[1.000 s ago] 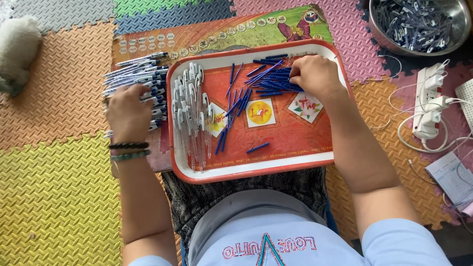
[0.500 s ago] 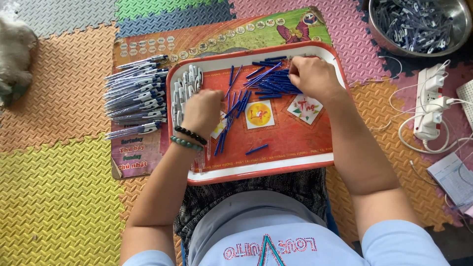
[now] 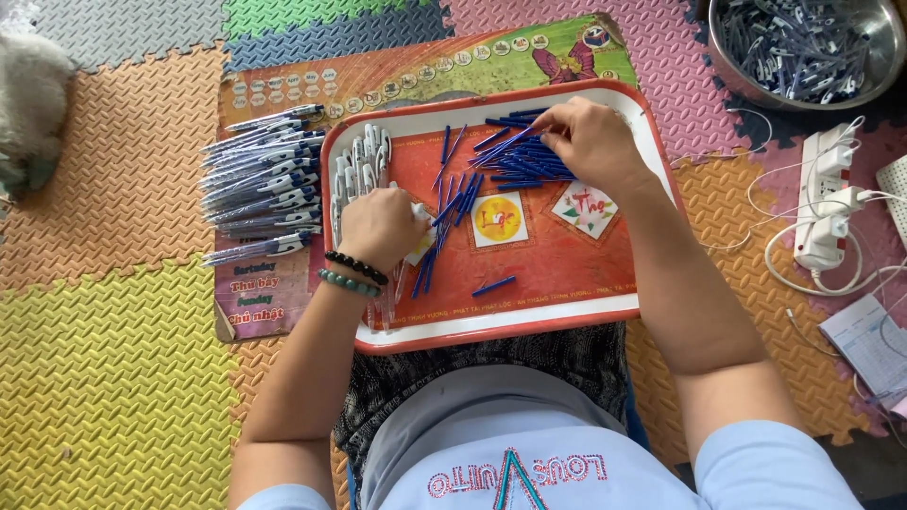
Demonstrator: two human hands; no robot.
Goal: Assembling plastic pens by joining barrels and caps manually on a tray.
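Tray (image 3: 529,326) lies on your lap. Your left hand (image 3: 378,227) closes over the white pen barrels (image 3: 357,165) at its left side; your right hand (image 3: 590,142) pinches blue refills (image 3: 520,161) from the heap at its top.

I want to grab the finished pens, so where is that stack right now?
In the head view, the stack of finished pens lies on the mat left of the red tray, just beyond the left hand.

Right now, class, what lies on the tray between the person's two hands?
In the head view, loose blue pen refills lie scattered on the red tray between the left hand and the right hand, beside a yellow picture square.
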